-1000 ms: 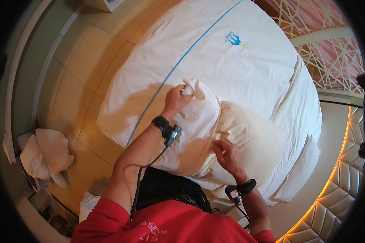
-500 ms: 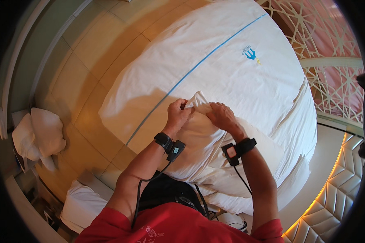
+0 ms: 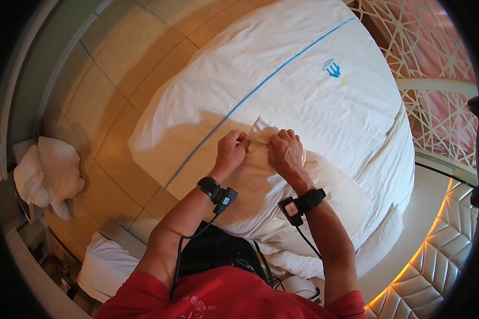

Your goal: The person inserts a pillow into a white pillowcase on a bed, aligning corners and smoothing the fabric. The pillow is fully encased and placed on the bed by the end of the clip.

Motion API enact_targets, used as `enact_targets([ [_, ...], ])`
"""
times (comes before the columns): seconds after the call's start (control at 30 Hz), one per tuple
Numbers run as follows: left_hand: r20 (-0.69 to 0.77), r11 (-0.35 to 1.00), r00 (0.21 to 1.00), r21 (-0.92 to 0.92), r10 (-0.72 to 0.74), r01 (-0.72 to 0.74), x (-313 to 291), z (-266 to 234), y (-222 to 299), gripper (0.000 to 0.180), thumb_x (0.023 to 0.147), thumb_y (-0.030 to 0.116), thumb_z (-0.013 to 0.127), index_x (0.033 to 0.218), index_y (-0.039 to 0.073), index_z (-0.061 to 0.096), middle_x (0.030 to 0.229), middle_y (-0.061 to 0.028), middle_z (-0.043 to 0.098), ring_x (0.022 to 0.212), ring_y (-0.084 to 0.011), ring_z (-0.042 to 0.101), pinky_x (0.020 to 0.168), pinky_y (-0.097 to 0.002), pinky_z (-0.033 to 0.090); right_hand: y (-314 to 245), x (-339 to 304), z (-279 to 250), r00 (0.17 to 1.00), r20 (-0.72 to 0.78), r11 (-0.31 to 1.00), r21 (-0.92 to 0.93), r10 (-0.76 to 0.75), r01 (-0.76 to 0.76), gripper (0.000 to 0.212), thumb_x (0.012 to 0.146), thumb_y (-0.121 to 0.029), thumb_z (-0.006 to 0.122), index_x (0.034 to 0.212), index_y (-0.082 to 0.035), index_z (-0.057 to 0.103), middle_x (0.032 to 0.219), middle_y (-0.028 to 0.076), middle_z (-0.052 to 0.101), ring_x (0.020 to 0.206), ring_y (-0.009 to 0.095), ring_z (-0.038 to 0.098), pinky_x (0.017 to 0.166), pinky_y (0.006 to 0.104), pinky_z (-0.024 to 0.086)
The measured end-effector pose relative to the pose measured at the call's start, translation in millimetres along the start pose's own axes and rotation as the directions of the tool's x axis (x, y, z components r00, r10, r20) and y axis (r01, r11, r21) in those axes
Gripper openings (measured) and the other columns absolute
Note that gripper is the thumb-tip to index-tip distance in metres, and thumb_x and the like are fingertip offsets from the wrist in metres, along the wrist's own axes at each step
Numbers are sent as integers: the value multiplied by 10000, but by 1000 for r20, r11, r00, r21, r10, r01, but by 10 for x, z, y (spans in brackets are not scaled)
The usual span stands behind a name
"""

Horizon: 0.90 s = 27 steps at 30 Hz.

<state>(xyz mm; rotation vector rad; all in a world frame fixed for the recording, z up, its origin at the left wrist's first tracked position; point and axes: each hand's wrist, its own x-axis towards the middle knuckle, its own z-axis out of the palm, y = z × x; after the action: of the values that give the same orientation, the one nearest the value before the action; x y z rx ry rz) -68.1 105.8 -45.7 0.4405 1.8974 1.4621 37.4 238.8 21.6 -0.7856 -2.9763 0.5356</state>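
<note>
A white duvet (image 3: 282,101) with a blue stripe and a small blue-and-yellow print is spread over the bed. Near its middle, a gathered fold of white bed linen (image 3: 262,130) stands up between my hands. My left hand (image 3: 232,154) has its fingers curled and pinched at the left side of this fold. On the right side, my right hand (image 3: 286,153) is closed over the linen, knuckles up. Loose white fabric hangs from the fold toward me, over a puffed, wrinkled part of the bedding (image 3: 330,183). The fingertips are partly hidden by cloth.
White pillows or bundled linen (image 3: 58,170) lie at the left, with more white linen (image 3: 107,266) at lower left. Tiled floor (image 3: 112,175) runs along the bed's left. A lattice screen (image 3: 442,111) and padded headboard (image 3: 426,255) stand right. Cables hang from both wrist devices.
My right hand has shifted slightly left and turned its knuckles up, closer to the left hand. My left hand has moved only a little, and the fold stays between them.
</note>
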Motion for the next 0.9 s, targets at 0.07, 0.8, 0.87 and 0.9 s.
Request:
enact_targets([
  [0.07, 20, 977, 992, 171, 124, -125, -50, -26, -47, 79, 830, 54, 667, 796, 7, 614, 751, -71, 638, 672, -202, 617, 604, -316, 483, 22, -16, -17, 996, 85, 998, -36, -40, 43, 47, 765, -119, 636, 788, -79, 643, 835, 97, 600, 888, 305, 558, 764, 422, 440],
  [0.8, 179, 874, 981, 463, 71, -148, -142, 170, -156, 109, 798, 98, 588, 817, 53, 685, 894, -131, 619, 891, -342, 577, 784, -436, 480, -3, 458, 30, 939, 344, 998, 55, -4, -16, 332, 717, -175, 710, 1033, -93, 648, 1034, 143, 608, 1095, 336, 520, 877, 484, 415],
  [0.87, 184, 872, 980, 465, 72, -152, -138, 179, -156, 107, 799, 112, 592, 807, 56, 682, 883, -128, 610, 882, -341, 575, 783, -438, 481, 14, 478, 70, 934, 355, 999, 18, 23, -31, 314, 717, -179, 710, 1017, -108, 651, 1025, 133, 620, 1087, 322, 535, 888, 487, 406],
  [0.9, 182, 881, 980, 449, 76, -152, -137, 181, -150, 110, 805, 118, 589, 807, 53, 679, 885, -130, 609, 881, -342, 574, 787, -440, 480, 28, 492, 101, 935, 354, 1000, 0, 27, -29, 305, 716, -181, 711, 1009, -115, 653, 1020, 128, 627, 1083, 316, 542, 894, 489, 402],
])
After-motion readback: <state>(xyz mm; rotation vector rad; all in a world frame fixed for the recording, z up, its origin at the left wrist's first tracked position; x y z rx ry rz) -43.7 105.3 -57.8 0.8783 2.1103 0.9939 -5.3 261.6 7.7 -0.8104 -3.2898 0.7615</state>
